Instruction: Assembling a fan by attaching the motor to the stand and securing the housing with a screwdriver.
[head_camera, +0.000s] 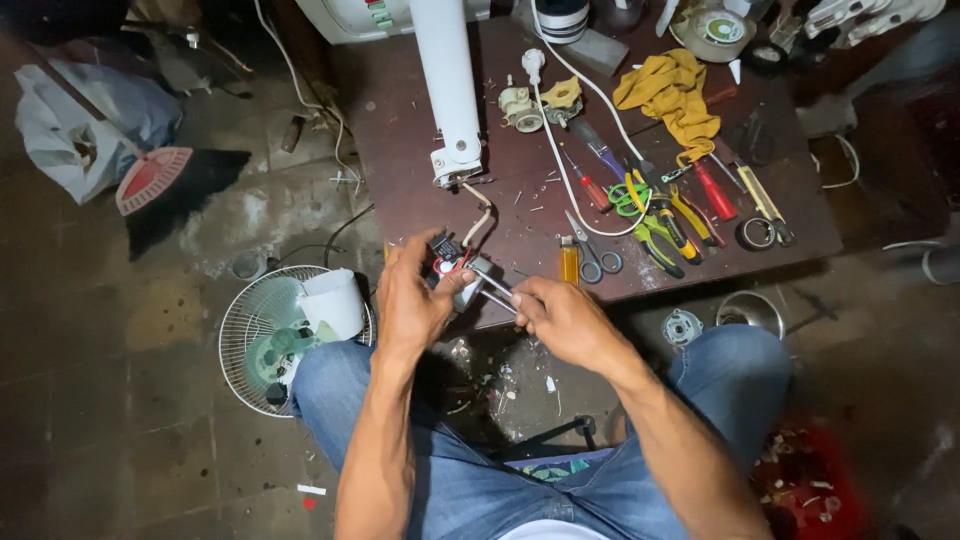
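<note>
A: What's in the hands?

B: Small switch block (452, 268) with red and black parts, at the near bench (400, 150) edge, wired up to the white fan column (450, 90) just beyond the hands. Left hand (412, 300) closed round it, thumb on top. Right hand (562, 322) pinched shut on a thin metal tool (496, 288), looks like tweezers or a probe, tip touching the block's right side.

A: How to do this step well?

B: My read: keep the left grip firm so the block doesn't twist on its wires (478, 215), work the tip in small moves, don't lever hard. The wires look short and taut-ish; pulling toward the lap could strain them.

A: What's around?

B: Just beyond the right hand: scissors (590, 252), an orange-handled tool (568, 262). Further out to the right, pliers (655, 235), red screwdrivers (712, 190), tape roll (756, 233), yellow rag (672, 95). White cord (565, 150) loops across the bench. Left of the left hand, on the floor, a fan grille (262, 335) with a white cup (332, 300) on it. Jeans-clad knees below both hands.
</note>
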